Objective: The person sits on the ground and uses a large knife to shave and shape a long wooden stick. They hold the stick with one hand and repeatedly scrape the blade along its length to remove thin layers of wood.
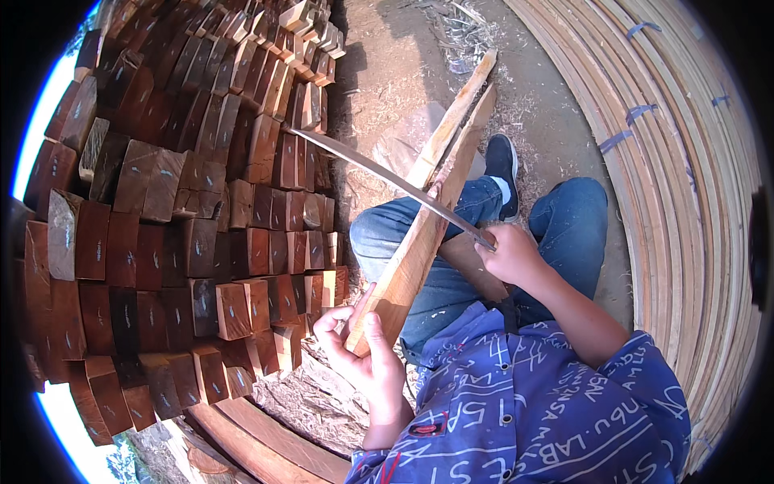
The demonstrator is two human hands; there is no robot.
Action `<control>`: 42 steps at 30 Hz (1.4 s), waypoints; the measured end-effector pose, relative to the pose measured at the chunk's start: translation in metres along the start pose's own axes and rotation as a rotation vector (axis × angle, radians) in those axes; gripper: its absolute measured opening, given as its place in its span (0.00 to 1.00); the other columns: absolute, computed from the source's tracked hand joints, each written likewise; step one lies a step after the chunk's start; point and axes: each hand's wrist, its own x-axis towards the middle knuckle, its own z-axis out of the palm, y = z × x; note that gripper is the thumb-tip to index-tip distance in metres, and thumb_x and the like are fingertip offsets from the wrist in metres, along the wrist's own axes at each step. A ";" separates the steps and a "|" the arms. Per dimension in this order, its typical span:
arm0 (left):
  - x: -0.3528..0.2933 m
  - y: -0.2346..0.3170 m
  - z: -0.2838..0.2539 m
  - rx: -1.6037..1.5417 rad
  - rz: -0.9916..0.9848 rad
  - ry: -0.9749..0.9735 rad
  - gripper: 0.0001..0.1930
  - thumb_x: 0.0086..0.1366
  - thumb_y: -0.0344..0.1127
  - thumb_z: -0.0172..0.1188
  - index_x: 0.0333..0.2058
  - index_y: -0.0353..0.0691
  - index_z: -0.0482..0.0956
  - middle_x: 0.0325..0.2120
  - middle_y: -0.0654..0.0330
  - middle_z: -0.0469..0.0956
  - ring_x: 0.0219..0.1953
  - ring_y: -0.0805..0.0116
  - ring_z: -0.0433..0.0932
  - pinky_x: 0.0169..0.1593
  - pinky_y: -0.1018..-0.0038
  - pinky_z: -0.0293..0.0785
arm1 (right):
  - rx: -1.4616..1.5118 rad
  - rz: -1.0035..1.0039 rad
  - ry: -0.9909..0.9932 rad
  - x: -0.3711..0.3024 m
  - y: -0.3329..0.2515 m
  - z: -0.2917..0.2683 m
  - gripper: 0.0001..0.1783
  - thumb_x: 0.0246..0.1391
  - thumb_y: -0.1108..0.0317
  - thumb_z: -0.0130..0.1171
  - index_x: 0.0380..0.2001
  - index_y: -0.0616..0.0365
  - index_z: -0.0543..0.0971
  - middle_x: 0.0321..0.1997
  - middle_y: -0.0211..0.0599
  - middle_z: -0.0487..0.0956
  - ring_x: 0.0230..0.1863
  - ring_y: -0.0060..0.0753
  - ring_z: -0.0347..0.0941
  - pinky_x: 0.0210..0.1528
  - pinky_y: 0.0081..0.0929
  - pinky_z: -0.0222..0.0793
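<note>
My left hand (367, 355) is closed round the near end of a long pale wooden plank (411, 266), thumb on one side and fingers on the other. The plank slants away over my lap, and a lengthwise split parts its far half into two strips. My right hand (512, 254) grips the near end of a long narrow blade (379, 168), which lies across the plank where the split stops. Seen almost edge-on, the blade does not show whether it is a machete or a saw. Its handle is hidden in my fist.
A tall stack of cut timber ends (153, 242) stands close on the left, near the blade's tip. Long strapped boards (645, 161) curve along the right. Wood shavings (468, 40) litter the ground ahead. Under the plank, a brown board (476, 270) lies between my bent legs.
</note>
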 end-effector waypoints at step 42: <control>0.012 -0.002 -0.001 0.228 0.052 0.113 0.14 0.66 0.38 0.62 0.39 0.37 0.68 0.37 0.60 0.65 0.42 0.69 0.65 0.52 0.68 0.62 | -0.056 0.212 0.063 0.056 0.042 0.002 0.09 0.48 0.67 0.60 0.27 0.63 0.80 0.23 0.55 0.78 0.31 0.60 0.77 0.36 0.48 0.73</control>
